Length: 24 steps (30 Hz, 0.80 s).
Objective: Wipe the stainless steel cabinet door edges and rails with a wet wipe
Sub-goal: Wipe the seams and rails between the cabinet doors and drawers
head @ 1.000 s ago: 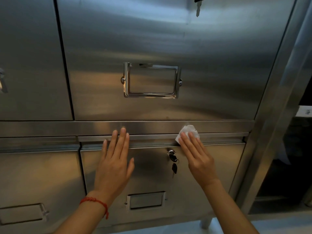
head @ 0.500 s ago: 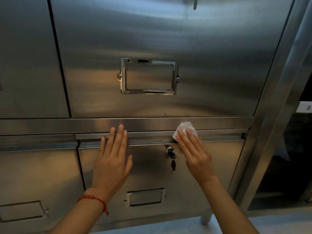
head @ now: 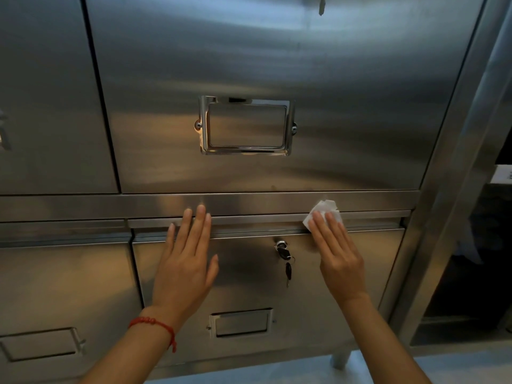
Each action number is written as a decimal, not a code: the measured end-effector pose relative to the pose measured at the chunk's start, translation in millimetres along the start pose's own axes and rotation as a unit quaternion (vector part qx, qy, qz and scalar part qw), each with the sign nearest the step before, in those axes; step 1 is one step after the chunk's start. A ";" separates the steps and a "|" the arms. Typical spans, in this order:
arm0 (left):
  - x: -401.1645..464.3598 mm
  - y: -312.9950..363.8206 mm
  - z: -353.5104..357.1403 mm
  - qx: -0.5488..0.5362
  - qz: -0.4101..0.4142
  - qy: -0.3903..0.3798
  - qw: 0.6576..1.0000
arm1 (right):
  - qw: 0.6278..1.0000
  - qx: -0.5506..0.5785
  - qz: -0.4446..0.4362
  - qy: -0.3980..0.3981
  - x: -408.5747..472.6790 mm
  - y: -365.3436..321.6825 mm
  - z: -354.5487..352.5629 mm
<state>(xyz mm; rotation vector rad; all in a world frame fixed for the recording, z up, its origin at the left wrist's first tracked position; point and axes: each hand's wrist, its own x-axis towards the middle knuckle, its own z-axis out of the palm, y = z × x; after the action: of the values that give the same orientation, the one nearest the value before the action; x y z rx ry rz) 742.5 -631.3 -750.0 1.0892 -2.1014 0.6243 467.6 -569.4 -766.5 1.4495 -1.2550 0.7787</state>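
Left hand (head: 186, 261) flat and open on the lower door (head: 249, 284), left of the lock (head: 281, 245), fingertips reaching the rail (head: 249, 202) above. Right of the lock, right hand (head: 336, 256) with straight fingers pressing the wet wipe (head: 324, 213) against the door's top edge, wipe partly under the fingertips, upper part sticking out onto the rail. Compared with half a second ago: wipe and right hand moved further right from the lock; left hand unchanged. Key (head: 288, 271) hanging below the lock, small and dark, hard to make out. Forearms cut off at the bottom.
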 end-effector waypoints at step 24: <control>0.2 4.5 -3.6 -0.001 -0.009 -0.010 1.000 | 1.000 -0.023 0.012 -0.003 -7.1 16.7 -5.0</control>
<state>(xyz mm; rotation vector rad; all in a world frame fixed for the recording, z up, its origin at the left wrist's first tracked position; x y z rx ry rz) 739.8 -626.6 -748.0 1.1164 -2.1064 0.6048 450.5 -561.4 -767.1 1.4026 -1.2900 0.7572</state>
